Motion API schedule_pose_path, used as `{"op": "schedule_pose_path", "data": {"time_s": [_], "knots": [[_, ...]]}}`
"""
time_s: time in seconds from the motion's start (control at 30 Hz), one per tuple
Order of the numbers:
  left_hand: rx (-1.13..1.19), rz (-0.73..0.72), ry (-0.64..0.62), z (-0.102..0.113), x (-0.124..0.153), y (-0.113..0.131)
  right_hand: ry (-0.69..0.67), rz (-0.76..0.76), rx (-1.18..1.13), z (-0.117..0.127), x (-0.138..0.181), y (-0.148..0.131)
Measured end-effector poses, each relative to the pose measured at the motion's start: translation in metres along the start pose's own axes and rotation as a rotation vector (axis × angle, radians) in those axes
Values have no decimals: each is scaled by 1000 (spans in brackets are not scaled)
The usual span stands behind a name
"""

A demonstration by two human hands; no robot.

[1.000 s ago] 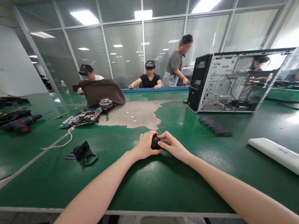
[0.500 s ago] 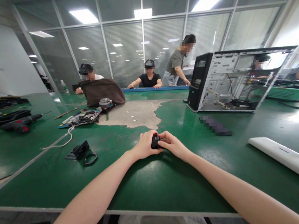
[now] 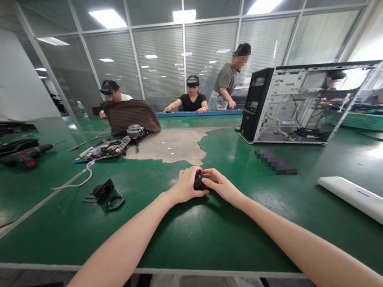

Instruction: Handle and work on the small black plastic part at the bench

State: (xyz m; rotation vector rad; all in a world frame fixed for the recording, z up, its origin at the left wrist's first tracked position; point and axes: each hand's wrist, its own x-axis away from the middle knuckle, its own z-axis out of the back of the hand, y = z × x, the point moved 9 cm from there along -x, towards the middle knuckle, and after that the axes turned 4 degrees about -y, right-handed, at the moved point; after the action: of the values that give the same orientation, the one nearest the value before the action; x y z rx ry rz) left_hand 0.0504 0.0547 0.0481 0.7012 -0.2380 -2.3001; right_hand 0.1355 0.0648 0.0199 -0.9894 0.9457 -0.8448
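Both my hands meet over the green table [image 3: 193, 233] around a small black part [image 3: 198, 181]. My left hand [image 3: 185, 185] curls round its left side with the fingers closed. My right hand [image 3: 220, 184] pinches the part's right side with thumb and fingertips. Most of the part is hidden between my fingers, so I cannot make out its shape. Both forearms rest low over the table's near half.
A black bracket and ring [image 3: 105, 194] lie to the left, with a white cable [image 3: 79, 177] and a circuit board [image 3: 106, 149] beyond. An open computer case [image 3: 296, 104] stands at the right, a white panel [image 3: 369, 203] nearer. Three other people work at the far side.
My hands and the black part have stayed in place. The standing person at the far side has shifted slightly to the right.
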Motion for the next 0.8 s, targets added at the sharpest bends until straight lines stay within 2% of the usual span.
{"op": "schedule_pose_path", "data": {"time_s": [0.3,0.63,0.8], "knots": [[-2,8,-8,1,1,2,-95,1,-120,-7,5,-10],[4,-7,3,-1,0,-1,-22,-40,-99,-1,0,4],[-6,-8,0,-1,1,-1,-52,-14,-39,-2,1,0]]}}
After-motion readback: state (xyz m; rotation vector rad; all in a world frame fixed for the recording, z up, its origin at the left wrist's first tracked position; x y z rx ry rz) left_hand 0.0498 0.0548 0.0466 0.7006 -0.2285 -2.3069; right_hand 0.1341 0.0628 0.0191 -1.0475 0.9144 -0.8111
